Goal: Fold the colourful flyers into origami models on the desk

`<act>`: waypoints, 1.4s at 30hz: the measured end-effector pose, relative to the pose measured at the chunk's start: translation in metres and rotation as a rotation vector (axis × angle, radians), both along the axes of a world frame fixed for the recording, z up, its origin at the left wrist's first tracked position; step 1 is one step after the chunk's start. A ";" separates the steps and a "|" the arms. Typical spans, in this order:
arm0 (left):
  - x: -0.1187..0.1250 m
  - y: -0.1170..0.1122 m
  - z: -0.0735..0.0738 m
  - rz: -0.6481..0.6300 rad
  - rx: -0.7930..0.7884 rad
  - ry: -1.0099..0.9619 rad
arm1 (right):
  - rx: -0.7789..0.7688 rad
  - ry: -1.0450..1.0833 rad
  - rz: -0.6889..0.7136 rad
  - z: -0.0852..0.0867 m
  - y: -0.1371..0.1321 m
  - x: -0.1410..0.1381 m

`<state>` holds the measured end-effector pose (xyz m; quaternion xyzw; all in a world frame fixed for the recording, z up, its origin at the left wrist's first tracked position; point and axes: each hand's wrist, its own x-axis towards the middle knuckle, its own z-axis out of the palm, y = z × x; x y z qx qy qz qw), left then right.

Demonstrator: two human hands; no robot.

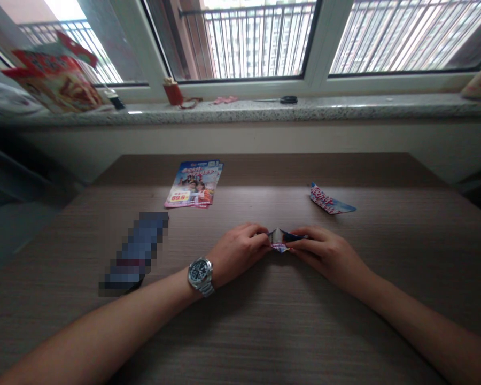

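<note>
A: Where is the folded paper piece (279,240) held?

B: It is pinched from both sides, low over the wooden table (264,331), by the closed fingertips of the left hand (236,251) and right hand (324,252).

A: How is the crease best made?

B: Edges are best aligned first, then pressed flat.

A: Is room left?

B: Yes; the flyer stack (194,183), the finished folded paper (331,202) and the table edges are well apart.

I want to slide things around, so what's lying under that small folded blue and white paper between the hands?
Under the small folded blue and white paper only the brown wood-grain table shows. The left hand and right hand cover its ends, hiding anything beneath them.
</note>
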<state>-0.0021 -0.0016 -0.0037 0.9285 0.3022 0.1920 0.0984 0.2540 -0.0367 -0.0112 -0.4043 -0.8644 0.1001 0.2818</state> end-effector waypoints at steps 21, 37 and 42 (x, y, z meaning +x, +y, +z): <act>0.003 -0.001 0.000 0.008 -0.154 -0.128 | -0.122 0.134 -0.012 0.001 0.002 -0.005; 0.004 -0.002 -0.004 0.052 -0.194 -0.135 | -0.141 0.158 -0.025 -0.002 0.001 -0.012; 0.006 -0.003 0.000 0.105 -0.273 -0.207 | -0.141 0.157 -0.051 -0.003 0.000 -0.013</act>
